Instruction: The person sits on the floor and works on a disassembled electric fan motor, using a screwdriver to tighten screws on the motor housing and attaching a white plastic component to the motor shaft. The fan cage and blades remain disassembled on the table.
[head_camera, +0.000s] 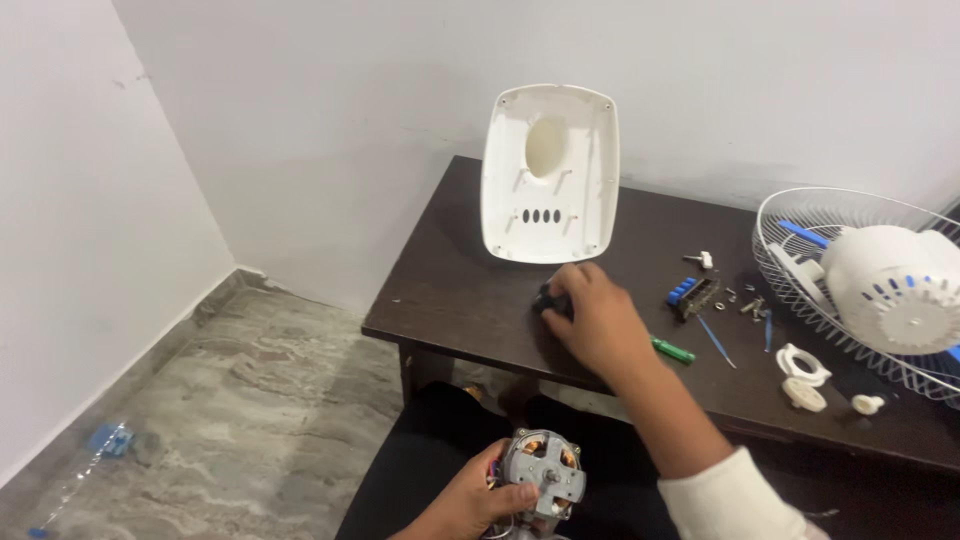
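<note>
Fingers of the right hand are closing over a small black part lying on the dark wooden table, just near of the leaning white fan housing. Nearer, the left hand is gripping a fan motor above the lap.

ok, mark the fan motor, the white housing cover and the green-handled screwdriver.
fan motor (543, 472), head view, metal face plate.
white housing cover (550, 180), head view, inner face near the slots.
green-handled screwdriver (674, 350), head view, green handle.
</note>
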